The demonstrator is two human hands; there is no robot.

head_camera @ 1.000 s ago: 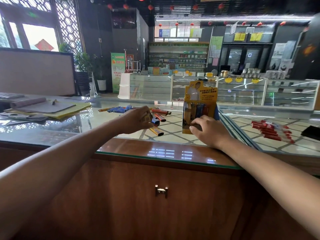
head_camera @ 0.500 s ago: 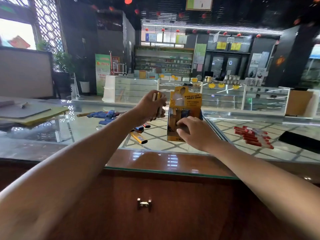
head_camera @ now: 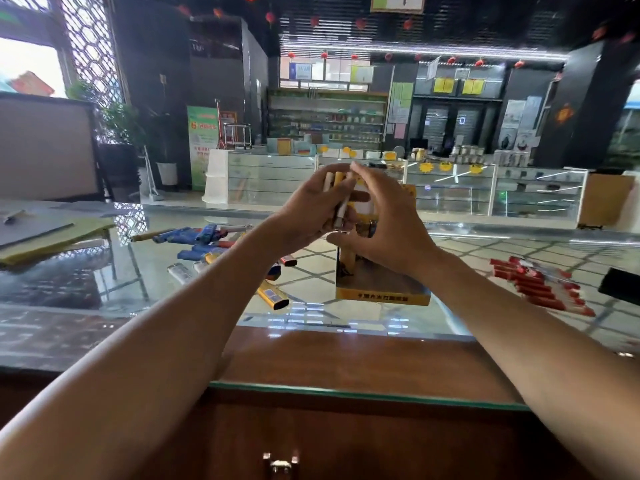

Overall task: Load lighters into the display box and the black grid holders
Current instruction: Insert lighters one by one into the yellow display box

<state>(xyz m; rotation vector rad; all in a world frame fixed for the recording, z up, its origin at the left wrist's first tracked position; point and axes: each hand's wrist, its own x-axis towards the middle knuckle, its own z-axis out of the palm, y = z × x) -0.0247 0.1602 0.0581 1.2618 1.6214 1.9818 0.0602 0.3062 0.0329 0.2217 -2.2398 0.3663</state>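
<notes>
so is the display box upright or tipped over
Upright. The box stands on its base on the counter, with a yellow lighter standing inside.

Glass counter (head_camera: 86,289), yellow folder (head_camera: 59,239), potted plant (head_camera: 121,126)

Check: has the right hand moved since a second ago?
Yes. Judged against the display box, the right hand has risen from its low front to its top, next to the left hand gripping lighters.

place: shop, likely tobacco | evidence: glass display counters (head_camera: 453,192), stocked wall shelves (head_camera: 329,123)
</notes>
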